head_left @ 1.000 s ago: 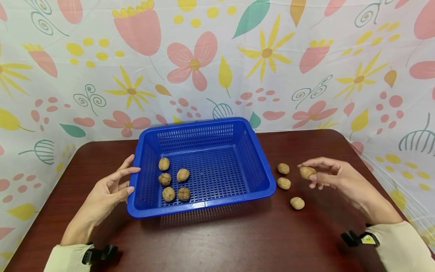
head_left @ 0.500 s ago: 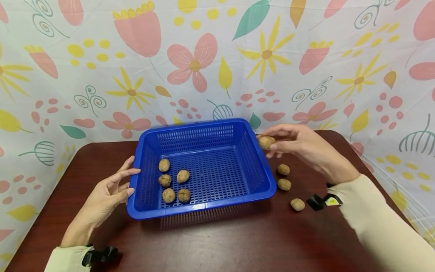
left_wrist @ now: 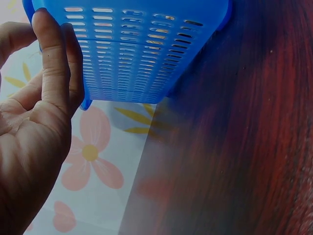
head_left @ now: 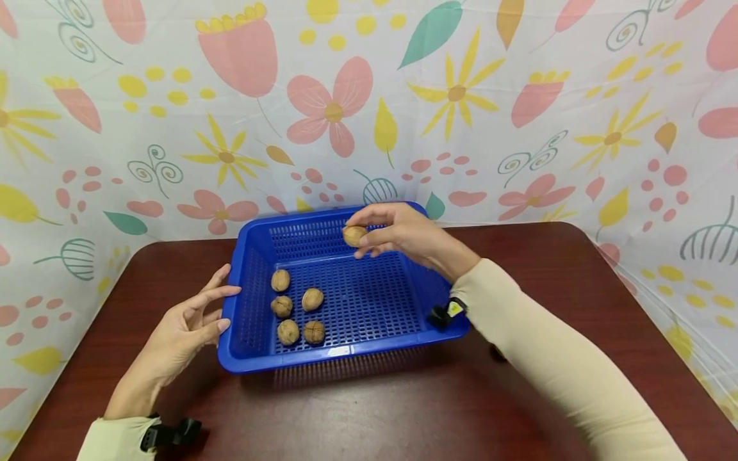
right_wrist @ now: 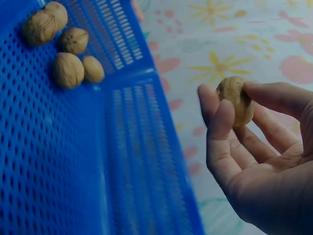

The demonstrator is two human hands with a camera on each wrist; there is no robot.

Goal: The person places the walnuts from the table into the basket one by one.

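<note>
My right hand point(head_left: 406, 237) pinches a walnut point(head_left: 354, 236) between thumb and fingers, over the back part of the blue plastic basket point(head_left: 340, 350). The right wrist view shows this walnut point(right_wrist: 235, 100) held up at the fingertips, apart from the basket wall point(right_wrist: 142, 147). Several walnuts point(head_left: 312, 299) lie on the basket floor toward its left end. At that end my left hand point(head_left: 179, 333) touches the rim with fingertips and thumb, its fingers loosely extended. From the left wrist, the hand point(left_wrist: 44, 98) appears beside the slotted outer wall point(left_wrist: 122, 54).
The dark reddish table point(head_left: 380, 410) carries the basket near its back edge. A patterned cloth point(head_left: 496, 141) with flowers and leaves hangs behind and around the sides. My right sleeve point(head_left: 553, 346) crosses the table's right side, hiding the walnuts there.
My right hand has carried its walnut leftward from the table's right side, across the basket's right rim, to above the basket. My left hand stays at the left rim.
</note>
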